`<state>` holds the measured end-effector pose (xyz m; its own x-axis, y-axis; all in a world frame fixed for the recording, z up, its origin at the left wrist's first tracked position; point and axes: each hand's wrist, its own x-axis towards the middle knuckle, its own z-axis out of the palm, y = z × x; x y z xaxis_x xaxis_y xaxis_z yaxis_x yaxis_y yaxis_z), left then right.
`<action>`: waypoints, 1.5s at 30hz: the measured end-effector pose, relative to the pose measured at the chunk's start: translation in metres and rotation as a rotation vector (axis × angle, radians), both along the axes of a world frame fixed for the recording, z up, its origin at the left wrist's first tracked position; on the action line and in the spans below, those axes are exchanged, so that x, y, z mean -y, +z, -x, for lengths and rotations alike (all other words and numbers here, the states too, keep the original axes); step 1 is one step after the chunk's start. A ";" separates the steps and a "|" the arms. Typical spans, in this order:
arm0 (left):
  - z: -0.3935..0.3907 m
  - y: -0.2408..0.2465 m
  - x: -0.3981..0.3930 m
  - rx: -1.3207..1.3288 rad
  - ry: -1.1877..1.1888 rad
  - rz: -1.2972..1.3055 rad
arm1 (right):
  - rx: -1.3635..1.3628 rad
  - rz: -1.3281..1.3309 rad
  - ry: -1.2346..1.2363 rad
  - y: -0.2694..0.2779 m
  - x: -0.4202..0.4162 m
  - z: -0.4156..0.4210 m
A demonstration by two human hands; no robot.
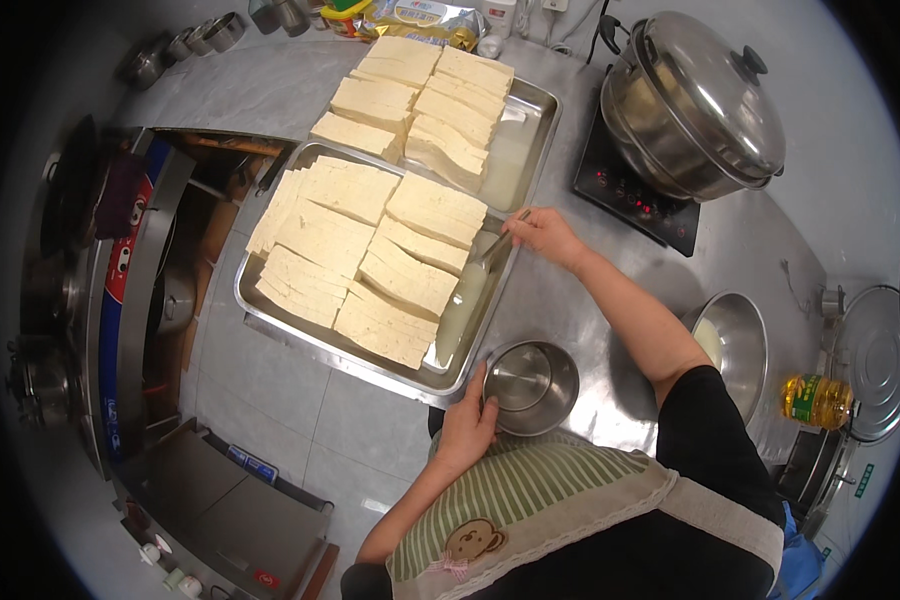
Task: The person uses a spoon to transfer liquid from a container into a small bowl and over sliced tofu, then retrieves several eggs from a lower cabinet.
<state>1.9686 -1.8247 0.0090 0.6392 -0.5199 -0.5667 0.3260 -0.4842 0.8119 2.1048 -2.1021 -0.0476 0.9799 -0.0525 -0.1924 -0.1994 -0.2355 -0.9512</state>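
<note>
My right hand (544, 236) grips the handle of a metal spoon (498, 246), whose lower end reaches into pale liquid (461, 304) along the right side of the near steel tray (379, 380). Stacked slices of tofu (330, 244) fill most of that tray in two rows. A round steel bowl (566, 382) stands at the counter's front edge, and my left hand (469, 424) holds it by its left side. Its inside looks bare apart from reflections. Behind lies a second steel tray (544, 120) with more tofu slices (454, 97) and cloudy liquid.
A lidded steel steamer pot (690, 112) sits on a lit induction cooker (637, 199) at the back right. A larger steel bowl (742, 360) and a bottle of yellow oil (817, 401) are to the right. Packets (427, 19) line the back wall. An opened cabinet (172, 300) stands left.
</note>
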 end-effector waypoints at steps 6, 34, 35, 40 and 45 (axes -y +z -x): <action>-0.001 0.002 -0.001 -0.010 0.018 0.029 | -0.209 -0.095 -0.079 0.008 -0.012 0.005; -0.009 -0.014 -0.003 -0.210 0.002 0.233 | 0.049 0.232 -0.016 0.130 -0.026 0.190; -0.010 -0.015 -0.003 -0.212 0.001 0.237 | 0.025 0.198 -0.048 0.134 -0.024 0.190; -0.009 -0.009 -0.004 -0.204 0.004 0.209 | -0.015 0.114 -0.246 0.133 -0.010 0.151; 0.000 -0.012 -0.007 -0.166 0.074 0.183 | 0.235 0.246 -0.119 0.095 -0.010 0.071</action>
<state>1.9689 -1.8177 -0.0029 0.5854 -0.5785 -0.5680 0.4911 -0.3045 0.8162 2.0339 -2.0925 0.0471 0.9801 -0.1861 0.0697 -0.0224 -0.4518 -0.8919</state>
